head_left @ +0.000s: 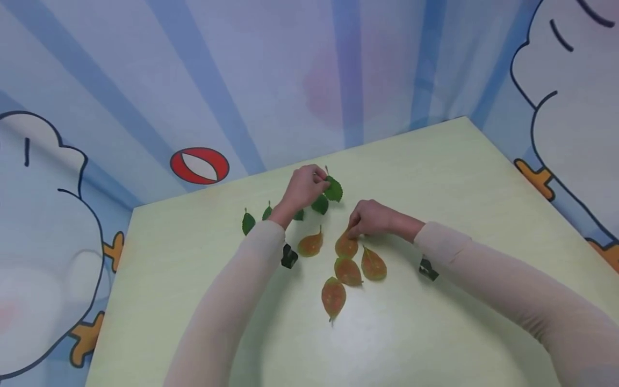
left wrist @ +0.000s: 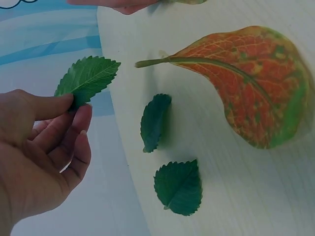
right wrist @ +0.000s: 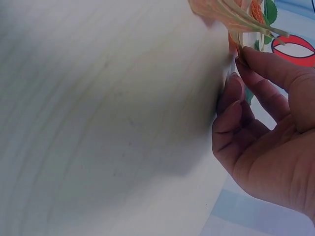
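Between thumb and fingers, my left hand point(head_left: 306, 187) pinches a green leaf with a toothed edge point(head_left: 333, 189), held above the table's far side. The same hand shows at the left of the left wrist view. My right hand point(head_left: 374, 219) pinches the upper end of an orange-red leaf point(head_left: 346, 246), whose broad end points toward me. Around it lie other orange leaves: one to the left point(head_left: 310, 244), one to the right point(head_left: 374, 264), and two nearer me point(head_left: 348, 271). Behind my left wrist, several green leaves point(head_left: 248, 222) form a row, partly hidden.
The pale table point(head_left: 193, 301) meets a blue-striped wall covering point(head_left: 290, 80) at its back edge. Printed cartoon figures and a red ball print point(head_left: 199, 165) appear on the walls. A small black device point(head_left: 289, 256) sits under the left wrist, another point(head_left: 427, 269) under the right.
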Tool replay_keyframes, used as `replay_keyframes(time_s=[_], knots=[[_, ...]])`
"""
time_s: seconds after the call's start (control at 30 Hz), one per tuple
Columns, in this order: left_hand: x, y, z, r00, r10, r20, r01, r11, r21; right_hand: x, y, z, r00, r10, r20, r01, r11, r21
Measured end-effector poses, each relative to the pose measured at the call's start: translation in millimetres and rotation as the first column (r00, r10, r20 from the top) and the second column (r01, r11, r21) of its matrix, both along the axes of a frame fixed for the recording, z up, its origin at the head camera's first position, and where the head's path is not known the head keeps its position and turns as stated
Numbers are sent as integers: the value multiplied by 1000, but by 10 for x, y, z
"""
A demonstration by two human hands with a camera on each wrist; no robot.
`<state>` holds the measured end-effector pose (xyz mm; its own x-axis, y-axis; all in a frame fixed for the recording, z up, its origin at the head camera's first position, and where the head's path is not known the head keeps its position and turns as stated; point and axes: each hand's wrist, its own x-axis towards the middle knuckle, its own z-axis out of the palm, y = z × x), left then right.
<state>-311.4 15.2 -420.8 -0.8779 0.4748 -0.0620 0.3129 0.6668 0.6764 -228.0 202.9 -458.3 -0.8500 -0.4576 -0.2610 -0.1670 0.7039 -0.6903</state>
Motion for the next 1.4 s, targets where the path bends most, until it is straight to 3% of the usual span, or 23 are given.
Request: replay_keyframes(time_s=[0.23,0.37,0.63,0.73,0.9,1.13,1.23,1.4], knots=[[-80,161,-92,999,46,18,-45,997,-58,11,44,-15,999,19,-36,-19,1000,-2],[-127,262,-129,995,76,62,-71,994,-77,26,42,-11,998,27,-49,-27,1000,-7],[-210,389,-223,973,157,170,-141,985,-99,31,42,-12,999,25,-43,-25,1000,-6],[-220,421,-252,970,166,177,-146,982,-118,31,47,-13,999,17,-40,-17,1000,3],[-213,488,-281,980,162,119,-135,969,-209,43,54,7,999,15,-37,-15,1000,10],[-211,561,-291,990,141,21,-119,897,-426,69,57,29,999,-2,-43,2,1000,1],[-208,582,-287,989,149,9,-129,880,-458,75,65,24,999,-10,-46,10,1000,-4],[-195,607,-283,990,140,-2,-124,869,-480,96,84,10,999,-21,-30,20,1000,-9]])
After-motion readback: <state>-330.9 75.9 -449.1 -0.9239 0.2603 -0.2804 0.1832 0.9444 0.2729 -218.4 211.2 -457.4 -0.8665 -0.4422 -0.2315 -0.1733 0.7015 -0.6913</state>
